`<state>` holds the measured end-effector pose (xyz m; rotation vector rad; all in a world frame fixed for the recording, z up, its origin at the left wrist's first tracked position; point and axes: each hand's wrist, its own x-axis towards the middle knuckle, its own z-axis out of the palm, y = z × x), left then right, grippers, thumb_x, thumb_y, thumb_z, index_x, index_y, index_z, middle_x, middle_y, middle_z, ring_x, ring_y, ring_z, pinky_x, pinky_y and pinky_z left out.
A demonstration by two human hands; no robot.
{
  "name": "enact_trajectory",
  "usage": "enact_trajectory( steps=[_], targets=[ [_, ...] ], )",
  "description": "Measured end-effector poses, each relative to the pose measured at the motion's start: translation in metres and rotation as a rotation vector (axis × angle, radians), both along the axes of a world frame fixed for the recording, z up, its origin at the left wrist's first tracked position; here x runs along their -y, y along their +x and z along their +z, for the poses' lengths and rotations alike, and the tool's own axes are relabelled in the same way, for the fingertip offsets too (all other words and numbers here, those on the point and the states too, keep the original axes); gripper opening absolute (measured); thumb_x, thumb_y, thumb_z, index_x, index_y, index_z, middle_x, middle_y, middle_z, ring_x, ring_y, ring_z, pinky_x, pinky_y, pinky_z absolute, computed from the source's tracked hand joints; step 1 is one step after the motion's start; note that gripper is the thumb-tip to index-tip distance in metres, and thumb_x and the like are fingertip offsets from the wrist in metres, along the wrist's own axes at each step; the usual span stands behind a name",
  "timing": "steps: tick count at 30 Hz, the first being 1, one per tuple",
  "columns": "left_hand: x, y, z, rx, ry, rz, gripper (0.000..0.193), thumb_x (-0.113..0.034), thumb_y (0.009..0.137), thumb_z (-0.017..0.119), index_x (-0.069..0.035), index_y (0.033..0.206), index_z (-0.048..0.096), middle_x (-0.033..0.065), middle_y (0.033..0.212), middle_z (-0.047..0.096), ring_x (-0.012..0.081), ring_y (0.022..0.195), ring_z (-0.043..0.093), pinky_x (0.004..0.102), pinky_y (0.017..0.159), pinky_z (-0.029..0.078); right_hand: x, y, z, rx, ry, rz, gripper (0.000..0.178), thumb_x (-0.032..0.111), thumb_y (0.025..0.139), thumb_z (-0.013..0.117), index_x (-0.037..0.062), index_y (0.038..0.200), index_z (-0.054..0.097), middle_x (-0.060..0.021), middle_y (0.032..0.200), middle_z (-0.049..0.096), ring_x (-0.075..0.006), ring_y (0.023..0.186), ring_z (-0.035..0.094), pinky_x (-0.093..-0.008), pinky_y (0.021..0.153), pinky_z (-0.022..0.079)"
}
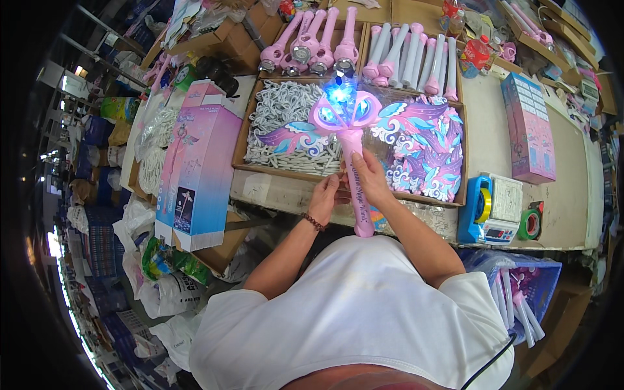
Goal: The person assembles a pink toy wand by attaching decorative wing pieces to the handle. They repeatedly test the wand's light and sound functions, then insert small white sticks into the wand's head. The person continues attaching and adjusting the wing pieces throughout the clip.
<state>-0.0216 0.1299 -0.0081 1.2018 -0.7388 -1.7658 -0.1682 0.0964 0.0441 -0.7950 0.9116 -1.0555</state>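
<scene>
Right hand (369, 177) is closed round the handle of a lit pink wand (351, 143); dark lettering runs along it. Left hand (327, 198) is half-curled beside the handle, can't tell if touching. Wand head is over the tray (286, 170), handle past its front edge toward the shirt (351, 305). Printed tall box (195, 162) bounds the tray's left edge, scale (504, 205) its front right corner; hand room between.

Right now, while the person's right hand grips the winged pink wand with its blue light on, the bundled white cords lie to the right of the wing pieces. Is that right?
Not quite: the head view shows the bundled white cords to the left of the wing pieces, not the right. The right hand does grip the winged pink wand, its blue light on.
</scene>
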Motion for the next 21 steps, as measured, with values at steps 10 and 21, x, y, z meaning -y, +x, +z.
enact_trajectory(
  steps=[10, 21],
  targets=[
    [-0.0012, -0.0013, -0.0035, 0.002, 0.018, -0.014, 0.033, -0.036, 0.097, 0.044, -0.006, 0.108, 0.054, 0.005, 0.095, 0.061, 0.018, 0.082, 0.063, 0.0335, 0.072, 0.053, -0.0014, -0.0006, 0.0023, -0.023, 0.008, 0.04, 0.041, 0.035, 0.093, 0.052, 0.0051, 0.121, 0.047, -0.0034, 0.091, 0.057, -0.0103, 0.071, 0.055, -0.0254, 0.065, 0.048],
    [-0.0038, -0.0023, -0.0037, 0.001, 0.047, -0.009, 0.037, -0.04, 0.093, 0.051, -0.006, 0.109, 0.057, 0.0044, 0.094, 0.062, 0.0155, 0.076, 0.064, 0.028, 0.066, 0.051, -0.0013, -0.001, -0.005, -0.105, -0.116, 0.044, 0.031, 0.02, 0.088, 0.063, 0.0021, 0.11, 0.051, -0.0024, 0.088, 0.058, -0.0107, 0.075, 0.058, -0.0272, 0.069, 0.049]
  ],
)
